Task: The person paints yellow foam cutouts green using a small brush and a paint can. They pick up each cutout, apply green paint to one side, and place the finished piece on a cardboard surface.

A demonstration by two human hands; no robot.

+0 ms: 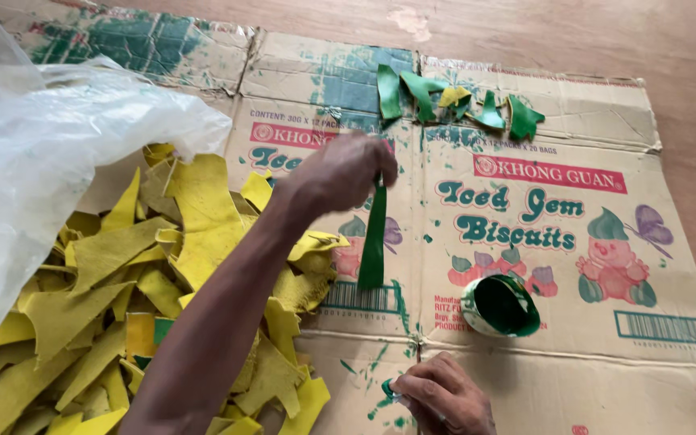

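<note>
Green strip (pixel 373 242): pinched in left hand (pixel 340 171), hanging over flattened carton (pixel 573 322); right hand (pixel 443 396) closed on small green-tipped tool, painting underway; yellow offcuts (pixel 122 282) beside.

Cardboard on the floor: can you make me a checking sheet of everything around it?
Surface: flattened cardboard box with green paint smears, on a brown floor.
Job's things: green strip hanging from left hand; small tin of green paint.
Clutter: heap of yellow scraps under a clear plastic bag; painted green pieces along the far edge.
Grips: right hand pinches a small green-tipped thing, too small to tell.
Cables: nothing seen.
Surroundings: bare floor only.
</note>
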